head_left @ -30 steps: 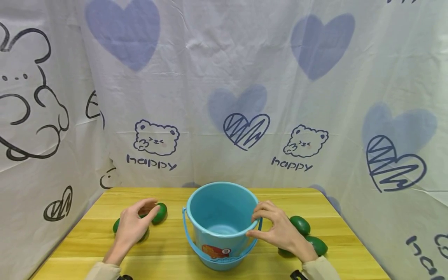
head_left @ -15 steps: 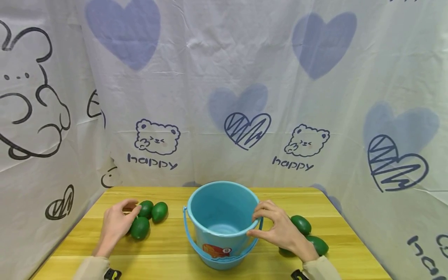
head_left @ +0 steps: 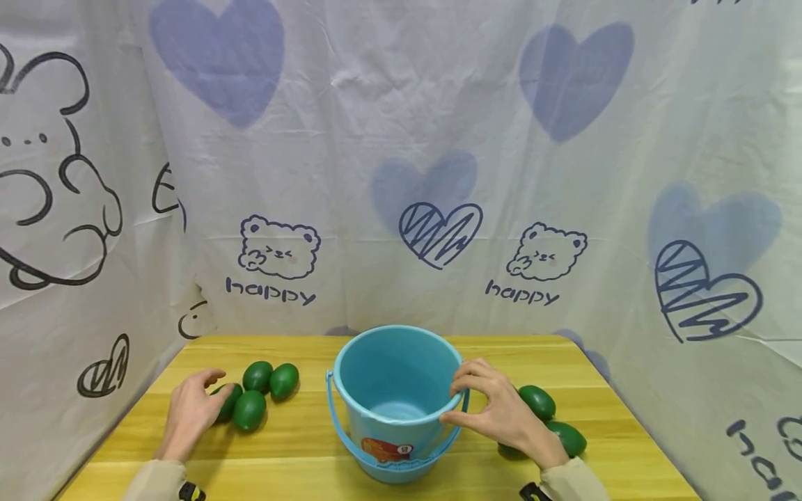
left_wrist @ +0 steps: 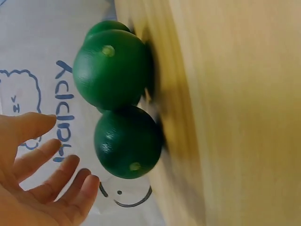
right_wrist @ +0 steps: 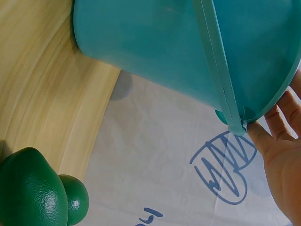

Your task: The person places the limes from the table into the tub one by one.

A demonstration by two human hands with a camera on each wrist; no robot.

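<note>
A light blue bucket (head_left: 370,428) stands upright at mid-table, its handle lowered to the front. My right hand (head_left: 491,403) holds the right side of its rim; in the right wrist view the thumb of that hand (right_wrist: 282,155) lies at the rim beside the handle's joint. At left, several green limes sit in a cluster. My left hand (head_left: 190,410) is beside the leftmost lime (head_left: 232,402), fingers spread and relaxed. The left wrist view shows a gap between this hand (left_wrist: 42,179) and the nearer lime (left_wrist: 127,146).
More green limes lie right of the bucket, one at the back (head_left: 537,402), one in front (head_left: 569,439), and another partly hidden under the right forearm. The wooden table (head_left: 301,452) ends at a white printed cloth (head_left: 363,278) behind and on both sides.
My left hand has moved left across the limes, uncovering those it hid before. The limes stay where they were. My right hand and the bucket have not visibly moved.
</note>
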